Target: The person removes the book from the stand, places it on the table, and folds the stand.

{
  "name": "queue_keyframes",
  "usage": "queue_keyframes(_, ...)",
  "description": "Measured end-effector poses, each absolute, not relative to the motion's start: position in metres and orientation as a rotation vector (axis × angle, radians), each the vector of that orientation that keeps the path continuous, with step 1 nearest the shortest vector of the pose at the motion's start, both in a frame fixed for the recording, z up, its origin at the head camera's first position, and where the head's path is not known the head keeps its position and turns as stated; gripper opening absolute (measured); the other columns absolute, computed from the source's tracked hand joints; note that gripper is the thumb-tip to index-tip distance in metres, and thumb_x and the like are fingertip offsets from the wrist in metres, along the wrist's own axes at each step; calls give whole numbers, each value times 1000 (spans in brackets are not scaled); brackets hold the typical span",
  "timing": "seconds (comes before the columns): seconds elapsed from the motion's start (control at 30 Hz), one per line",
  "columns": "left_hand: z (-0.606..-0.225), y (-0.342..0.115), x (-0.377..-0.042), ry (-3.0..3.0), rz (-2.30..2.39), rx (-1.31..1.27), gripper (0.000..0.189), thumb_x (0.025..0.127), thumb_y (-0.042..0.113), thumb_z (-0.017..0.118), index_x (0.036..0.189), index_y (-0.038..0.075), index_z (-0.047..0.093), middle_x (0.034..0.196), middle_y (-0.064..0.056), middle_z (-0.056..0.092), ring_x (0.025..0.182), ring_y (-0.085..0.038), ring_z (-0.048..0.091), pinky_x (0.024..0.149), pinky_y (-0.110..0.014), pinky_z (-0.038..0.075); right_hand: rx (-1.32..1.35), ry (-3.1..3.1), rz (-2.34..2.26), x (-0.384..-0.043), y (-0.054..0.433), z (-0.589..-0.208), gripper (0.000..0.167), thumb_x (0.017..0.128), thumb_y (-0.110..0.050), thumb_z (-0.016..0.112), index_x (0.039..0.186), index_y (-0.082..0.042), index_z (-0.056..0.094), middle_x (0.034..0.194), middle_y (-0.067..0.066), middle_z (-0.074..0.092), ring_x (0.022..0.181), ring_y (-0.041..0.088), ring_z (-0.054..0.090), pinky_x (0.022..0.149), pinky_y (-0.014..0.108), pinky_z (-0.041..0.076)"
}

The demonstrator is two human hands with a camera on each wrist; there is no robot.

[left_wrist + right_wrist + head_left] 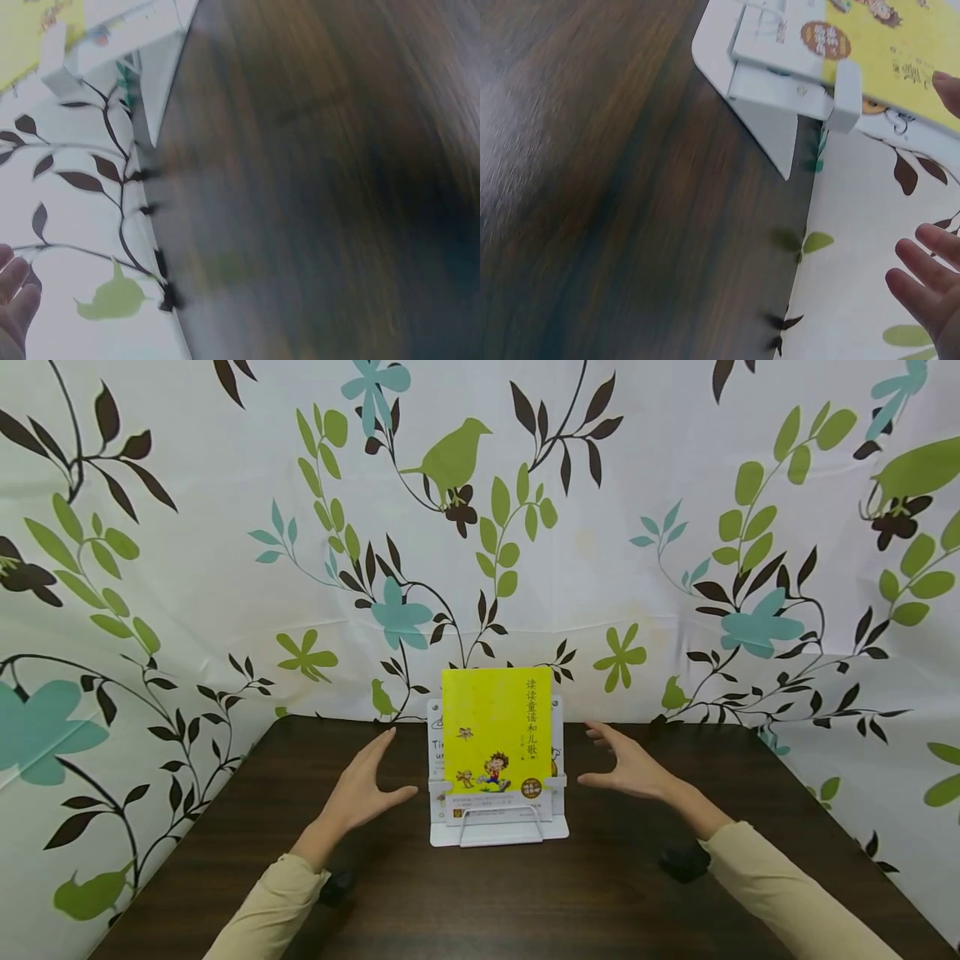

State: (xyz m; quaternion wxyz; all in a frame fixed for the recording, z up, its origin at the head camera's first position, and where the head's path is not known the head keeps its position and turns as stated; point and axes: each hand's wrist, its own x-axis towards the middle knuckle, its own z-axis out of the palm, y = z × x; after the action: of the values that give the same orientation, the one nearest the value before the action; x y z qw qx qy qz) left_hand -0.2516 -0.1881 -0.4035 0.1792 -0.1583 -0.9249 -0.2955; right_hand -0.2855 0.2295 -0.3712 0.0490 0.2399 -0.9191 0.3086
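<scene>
A yellow children's book (491, 727) with Chinese lettering stands upright on a white book stand (435, 831), behind the stand's front wire bar. Clips at both sides of the stand overlap the cover's edges. To the left of the stand is my left hand (363, 785), thumb and fingers spread apart, holding nothing. My right hand (628, 767) mirrors it on the right side, also spread and apart from the book. In the right wrist view the stand's side clip (845, 96) shows near the cover's edge. Only fingertips (21, 296) of the left hand appear in the left wrist view.
The dark wooden table (480, 902) spreads around the stand. Behind it hangs a white cloth (585, 560) printed with birds, leaves and flowers. Black wrist devices (684, 862) sit under the forearms.
</scene>
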Motion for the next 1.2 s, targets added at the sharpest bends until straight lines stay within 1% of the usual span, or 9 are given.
queue_keyframes(0.1,-401,-179,-251,-2539,-903,-472,92,69,39,76,142,10,29,141,-16,34,126,-35,34,95,-56,33,736,-2772,979,-286,224,-370,86,70,-32,77,138,-3,31,125,20,47,110,36,49,91,51,40)
queue_keyframes(0.3,-400,-162,-253,-2407,-954,-533,82,69,28,79,136,4,38,135,-15,43,119,-32,44,94,-51,38,751,-2711,1081,-284,211,-369,75,73,-24,75,133,-2,37,115,18,51,103,32,52,85,47,45)
queue_keyframes(0.5,-399,-146,-255,-2317,-943,-586,79,66,18,81,133,1,42,128,-14,49,108,-28,52,84,-43,47,741,-2686,1146,-284,200,-367,70,73,-21,75,131,-1,40,110,16,52,98,29,54,81,43,48)
queue_keyframes(0.67,-401,-136,-259,-2281,-1031,-586,78,65,13,81,132,0,42,126,-14,50,104,-26,52,82,-39,49,738,-2662,1194,-284,191,-366,71,72,-20,76,130,1,41,109,16,52,95,27,54,81,42,48)
queue_keyframes(0.8,-402,-131,-261,-2267,-1098,-550,76,66,11,80,131,-1,43,123,-14,51,102,-28,52,79,-40,50,749,-2643,1201,-285,185,-368,71,72,-20,76,129,2,41,108,17,52,93,27,54,79,41,49)
queue_keyframes(0.97,-404,-125,-262,-2252,-1134,-487,70,68,9,79,129,-1,46,117,-14,53,97,-28,53,75,-41,50,734,-2623,1212,-288,179,-374,67,72,-15,76,127,4,42,106,16,51,92,27,53,77,40,50)
queue_keyframes(1.2,-406,-115,-263,-2243,-1169,-459,65,70,6,77,127,-2,48,116,-14,53,93,-24,54,71,-39,52,674,-2571,1207,-289,168,-382,64,72,-6,75,125,6,42,102,16,52,87,26,54,72,39,51)
